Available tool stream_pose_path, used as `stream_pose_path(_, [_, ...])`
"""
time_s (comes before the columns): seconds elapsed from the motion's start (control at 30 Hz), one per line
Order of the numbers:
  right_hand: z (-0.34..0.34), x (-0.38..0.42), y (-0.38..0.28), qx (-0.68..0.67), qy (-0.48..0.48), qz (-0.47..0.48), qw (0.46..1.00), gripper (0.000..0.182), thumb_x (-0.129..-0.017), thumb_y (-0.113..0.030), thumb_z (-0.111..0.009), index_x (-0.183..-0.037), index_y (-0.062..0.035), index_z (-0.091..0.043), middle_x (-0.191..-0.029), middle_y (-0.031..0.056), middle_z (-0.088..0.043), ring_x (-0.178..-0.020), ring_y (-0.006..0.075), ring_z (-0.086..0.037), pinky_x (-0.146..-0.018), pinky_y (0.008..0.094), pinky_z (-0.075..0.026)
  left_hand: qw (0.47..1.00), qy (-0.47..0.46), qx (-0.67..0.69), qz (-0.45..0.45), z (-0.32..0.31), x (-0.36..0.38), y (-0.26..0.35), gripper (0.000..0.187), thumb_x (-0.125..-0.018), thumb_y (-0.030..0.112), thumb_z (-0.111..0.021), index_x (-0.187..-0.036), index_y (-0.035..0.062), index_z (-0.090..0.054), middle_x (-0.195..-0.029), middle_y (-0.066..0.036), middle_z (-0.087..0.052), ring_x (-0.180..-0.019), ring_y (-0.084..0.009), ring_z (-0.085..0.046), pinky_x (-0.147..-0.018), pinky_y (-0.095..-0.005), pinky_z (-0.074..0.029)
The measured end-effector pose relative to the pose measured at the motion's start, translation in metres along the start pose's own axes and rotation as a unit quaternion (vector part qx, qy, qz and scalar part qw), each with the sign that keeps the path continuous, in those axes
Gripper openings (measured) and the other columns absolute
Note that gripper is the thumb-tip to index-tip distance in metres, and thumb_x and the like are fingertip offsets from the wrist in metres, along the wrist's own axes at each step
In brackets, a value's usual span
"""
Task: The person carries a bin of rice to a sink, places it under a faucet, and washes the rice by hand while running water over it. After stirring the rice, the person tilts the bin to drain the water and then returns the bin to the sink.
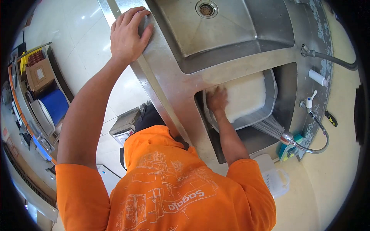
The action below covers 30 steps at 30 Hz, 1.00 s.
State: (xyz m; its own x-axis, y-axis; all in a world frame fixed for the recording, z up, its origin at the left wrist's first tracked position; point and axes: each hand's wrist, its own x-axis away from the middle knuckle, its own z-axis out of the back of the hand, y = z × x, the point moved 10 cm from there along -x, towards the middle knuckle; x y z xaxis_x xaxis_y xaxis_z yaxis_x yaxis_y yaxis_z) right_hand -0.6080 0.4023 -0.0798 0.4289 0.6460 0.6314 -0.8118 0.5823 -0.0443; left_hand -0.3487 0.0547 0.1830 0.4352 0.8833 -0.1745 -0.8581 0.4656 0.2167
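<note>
My left hand (129,36) rests flat on the metal front rim (169,73) of the sink counter, thumb apart from the fingers, holding nothing. My right hand (217,99) reaches into a translucent tub (271,90) standing in the nearer sink basin. Its fingers look spread and slightly blurred, touching the white contents (244,96), which I cannot identify as grains or liquid. Water sprays from a metal shower head (287,136) toward the tub's near right side. The spray's hose (316,151) curves up to a white-handled tap (309,102).
A second basin (216,27) with a drain lies farther up. A grey faucet (331,58), a white bottle (318,77) and a black-yellow handled tool (330,118) are at the right. A white perforated basket (275,177) sits lower right. A shelf with a cardboard box (39,76) stands left.
</note>
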Motion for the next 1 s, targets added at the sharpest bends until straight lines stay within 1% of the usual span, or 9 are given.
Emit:
stream_pose_path(0.1, [-0.001, -0.006, 0.025, -0.017, -0.07, -0.062, 0.995, 0.054, -0.096, -0.038, -0.048, -0.138, -0.006, -0.049, -0.136, 0.0285, -0.051, -0.13, 0.0414, -0.047, -0.106, 0.0499, -0.04, 1.0, 0.005, -0.011, -0.002, -0.001, 0.003, -0.001, 0.037, -0.091, 0.033, -0.059, -0.125, 0.019, -0.059, -0.135, 0.0, -0.056, -0.126, -0.0266, -0.049, -0.109, -0.0446, -0.035])
stream_pose_path(0.2, [-0.107, -0.056, 0.064, 0.127, -0.313, 0.028, 0.941, 0.045, -0.094, -0.039, -0.05, -0.123, -0.0063, -0.063, -0.129, 0.0201, -0.061, -0.121, 0.0396, -0.056, -0.102, 0.0516, -0.043, 1.0, -0.01, -0.004, 0.003, 0.003, 0.0, 0.006, 0.038, -0.091, 0.034, -0.059, -0.126, 0.0197, -0.059, -0.134, 0.0, -0.055, -0.127, -0.0266, -0.049, -0.11, -0.045, -0.035])
stream_pose_path(0.4, [-0.154, -0.111, 0.122, -0.044, -0.066, 0.104, 0.991, 0.038, -0.094, -0.033, -0.046, -0.11, -0.0087, -0.07, -0.119, 0.0151, -0.067, -0.107, 0.0379, -0.064, -0.09, 0.05, -0.051, 0.995, -0.069, 0.042, 0.052, 0.008, -0.008, 0.005, 0.04, -0.085, 0.023, -0.061, -0.121, 0.0068, -0.057, -0.133, -0.013, -0.052, -0.127, -0.0346, -0.044, -0.107, -0.0487, -0.035])
stream_pose_path(0.47, [-0.116, -0.111, 0.102, 0.09, -0.151, 0.081, 0.981, 0.042, -0.094, -0.036, -0.048, -0.114, -0.0043, -0.068, -0.119, 0.0204, -0.066, -0.111, 0.0405, -0.061, -0.094, 0.0493, -0.049, 0.995, -0.069, 0.044, 0.051, 0.007, -0.007, 0.003, 0.041, -0.084, 0.023, -0.062, -0.121, 0.0065, -0.056, -0.134, -0.013, -0.051, -0.128, -0.0345, -0.044, -0.107, -0.049, -0.035])
stream_pose_path(0.53, [-0.101, -0.113, 0.114, 0.03, -0.145, 0.031, 0.988, 0.038, -0.092, -0.03, -0.054, -0.111, -0.0004, -0.067, -0.117, 0.0232, -0.065, -0.112, 0.0415, -0.06, -0.099, 0.0474, -0.046, 0.995, -0.07, 0.048, 0.048, 0.009, -0.008, 0.005, 0.041, -0.084, 0.024, -0.062, -0.121, 0.0063, -0.056, -0.134, -0.013, -0.051, -0.128, -0.0345, -0.043, -0.107, -0.0495, -0.034])
stream_pose_path(0.7, [-0.022, -0.045, 0.092, -0.25, 0.13, 0.03, 0.959, 0.031, -0.088, -0.02, -0.061, -0.1, 0.0082, -0.067, -0.114, 0.0295, -0.064, -0.109, 0.0437, -0.06, -0.106, 0.0446, -0.04, 0.996, -0.065, 0.05, 0.047, 0.011, -0.008, 0.006, 0.041, -0.085, 0.024, -0.062, -0.121, 0.0059, -0.056, -0.133, -0.014, -0.051, -0.128, -0.0345, -0.043, -0.108, -0.0496, -0.034])
stream_pose_path(0.77, [-0.048, -0.021, 0.095, -0.044, 0.009, 0.016, 0.999, 0.048, -0.088, -0.028, -0.062, -0.117, 0.0101, -0.062, -0.124, 0.0325, -0.059, -0.115, 0.0442, -0.058, -0.107, 0.0439, -0.039, 0.996, -0.064, 0.051, 0.044, 0.011, -0.008, 0.006, 0.041, -0.085, 0.024, -0.061, -0.121, 0.0057, -0.056, -0.134, -0.014, -0.051, -0.128, -0.0343, -0.043, -0.108, -0.0495, -0.034])
stream_pose_path(0.87, [-0.101, 0.002, 0.097, 0.105, -0.303, 0.01, 0.947, 0.066, -0.086, -0.038, -0.063, -0.136, 0.0041, -0.051, -0.128, 0.0292, -0.058, -0.117, 0.0445, -0.057, -0.107, 0.0454, -0.04, 0.996, -0.068, 0.049, 0.044, 0.009, -0.007, 0.006, 0.041, -0.085, 0.024, -0.061, -0.122, 0.0055, -0.056, -0.134, -0.014, -0.051, -0.129, -0.034, -0.043, -0.108, -0.0493, -0.034])
stream_pose_path(1.0, [-0.158, -0.014, 0.114, 0.185, -0.347, 0.043, 0.918, 0.051, -0.087, -0.029, -0.059, -0.129, -0.0006, -0.056, -0.124, 0.0224, -0.062, -0.111, 0.0422, -0.06, -0.099, 0.0495, -0.044, 0.995, -0.074, 0.045, 0.053, 0.008, -0.008, 0.006, 0.041, -0.085, 0.025, -0.061, -0.122, 0.0057, -0.056, -0.134, -0.014, -0.051, -0.129, -0.0339, -0.043, -0.108, -0.0491, -0.034])
